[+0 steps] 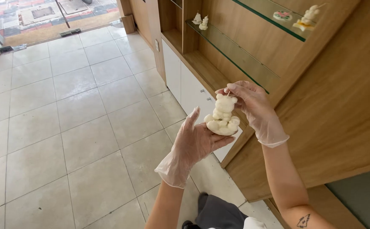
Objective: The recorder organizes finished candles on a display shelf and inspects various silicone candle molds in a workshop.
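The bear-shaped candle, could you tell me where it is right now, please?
In the head view it sits centre-right: the bear-shaped candle rests on the left hand, and the right hand pinches its top, before the wooden shelving.

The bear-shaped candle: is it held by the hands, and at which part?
Yes: left hand supports the cream bear candle under its base; right hand pinches its wick.
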